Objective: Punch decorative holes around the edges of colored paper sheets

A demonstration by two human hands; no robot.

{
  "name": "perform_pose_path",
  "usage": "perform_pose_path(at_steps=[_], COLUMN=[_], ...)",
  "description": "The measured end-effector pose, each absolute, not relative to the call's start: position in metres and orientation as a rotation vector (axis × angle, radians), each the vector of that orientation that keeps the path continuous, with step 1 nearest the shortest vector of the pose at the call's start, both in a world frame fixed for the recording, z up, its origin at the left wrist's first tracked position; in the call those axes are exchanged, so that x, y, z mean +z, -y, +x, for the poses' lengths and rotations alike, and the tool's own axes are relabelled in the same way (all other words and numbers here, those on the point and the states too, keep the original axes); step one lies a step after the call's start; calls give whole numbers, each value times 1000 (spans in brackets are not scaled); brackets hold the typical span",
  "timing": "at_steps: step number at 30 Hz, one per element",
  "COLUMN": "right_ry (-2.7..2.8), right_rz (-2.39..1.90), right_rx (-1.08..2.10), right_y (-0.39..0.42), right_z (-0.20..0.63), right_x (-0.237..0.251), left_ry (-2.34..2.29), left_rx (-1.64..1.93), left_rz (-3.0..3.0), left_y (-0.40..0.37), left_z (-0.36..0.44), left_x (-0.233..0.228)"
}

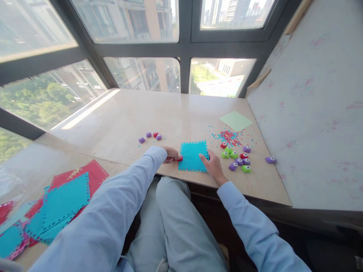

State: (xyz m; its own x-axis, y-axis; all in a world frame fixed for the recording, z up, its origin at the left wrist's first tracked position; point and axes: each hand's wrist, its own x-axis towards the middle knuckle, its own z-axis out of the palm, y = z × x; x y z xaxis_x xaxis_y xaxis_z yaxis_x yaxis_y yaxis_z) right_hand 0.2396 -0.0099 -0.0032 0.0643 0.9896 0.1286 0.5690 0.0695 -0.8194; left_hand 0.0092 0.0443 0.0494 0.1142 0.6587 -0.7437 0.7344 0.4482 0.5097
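Observation:
A square of blue paper [193,156] lies at the table's front edge, with punched holes along its top, right and bottom borders. At its left border my left hand [171,155] is closed on a small red craft punch [180,158], which touches the paper's edge. My right hand [212,164] grips the paper's right side, thumb on top and the other fingers at or under the edge. Part of the red punch is hidden by my left fingers.
Several purple, red and green punches [234,155] stand right of the paper, near red and blue confetti [229,138] and a pale green sheet [236,121]. Another few punches [148,134] sit left. Punched blue and red sheets [68,196] pile at far left. A wall [317,113] borders the right.

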Motion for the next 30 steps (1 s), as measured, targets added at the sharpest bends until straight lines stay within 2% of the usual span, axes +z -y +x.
perform_pose_path(at_steps=[6, 15, 22, 25, 30], right_ry=[1597, 1538, 1507, 1489, 1489], right_rz=[-1539, -1478, -1458, -1472, -1528], right_rx=[710, 621, 625, 582, 501], right_y=[8, 15, 16, 18, 22], right_z=[241, 247, 248, 249, 248], right_x=[-7, -9, -12, -11, -10], left_ry=[-1507, -1534, -1453, -1379, -1558], left_rx=[23, 404, 794, 754, 841], left_rz=[1106, 1040, 1219, 1322, 1471], left_y=[-3, 11, 28, 29, 28], left_z=[-2, -4, -2, -1, 2], left_x=[41, 35, 23, 13, 2])
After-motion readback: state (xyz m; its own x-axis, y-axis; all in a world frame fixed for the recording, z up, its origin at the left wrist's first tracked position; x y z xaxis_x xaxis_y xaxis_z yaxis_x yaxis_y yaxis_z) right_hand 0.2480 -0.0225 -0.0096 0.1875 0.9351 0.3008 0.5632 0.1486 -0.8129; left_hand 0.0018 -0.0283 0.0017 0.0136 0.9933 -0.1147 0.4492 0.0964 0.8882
